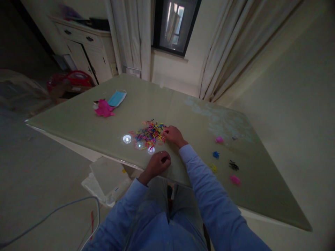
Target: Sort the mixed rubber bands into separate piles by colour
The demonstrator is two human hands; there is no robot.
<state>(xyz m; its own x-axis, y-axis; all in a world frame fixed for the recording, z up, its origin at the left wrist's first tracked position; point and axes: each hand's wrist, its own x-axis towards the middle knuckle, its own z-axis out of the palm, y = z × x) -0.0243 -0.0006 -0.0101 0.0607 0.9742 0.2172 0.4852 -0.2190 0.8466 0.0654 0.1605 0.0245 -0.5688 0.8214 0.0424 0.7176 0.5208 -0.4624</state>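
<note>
A mixed pile of small coloured rubber bands (149,134) lies on the glossy green table (183,111). At the pile's right edge, the fingertips of my right hand (174,135) are pinched together and touch the bands; whatever is between them is too small to make out. My left hand (159,162) is closed, fingers curled, just above the table's near edge and in front of the pile. A tiny pale bit shows at its fingertips, but I cannot name it.
Separate little heaps sit to the right: blue (216,154), yellow (213,168), black (233,165) and pink (235,180). Crumpled pink wrapping (104,108) and a blue face mask (117,98) lie at the back left. A grey cable (65,206) runs across the floor.
</note>
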